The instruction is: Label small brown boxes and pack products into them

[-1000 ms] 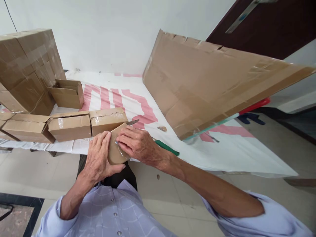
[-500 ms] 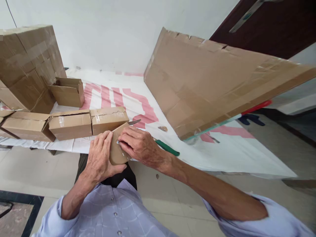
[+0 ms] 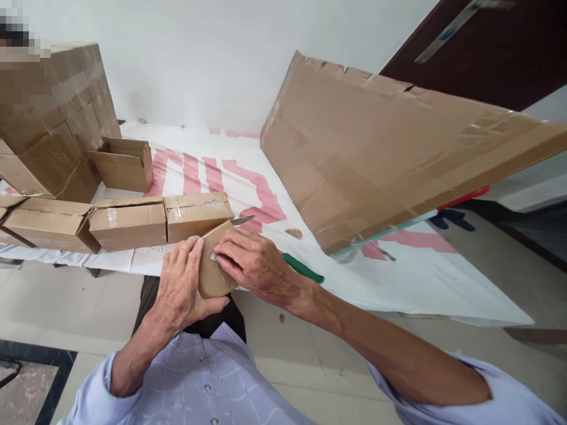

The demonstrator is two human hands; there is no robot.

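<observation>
Head view: my left hand [image 3: 181,284] clamps its fingers on the box [image 3: 209,280] beside the worktop [image 3: 390,290], likely steadying it for my right hand [image 3: 257,263], fingers bunched at its tag [image 3: 214,256]; whether pinching, I cannot tell.

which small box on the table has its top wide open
The small box behind the front row of boxes, beside the big carton: its top gapes, while theirs show only narrow gaps.
</observation>
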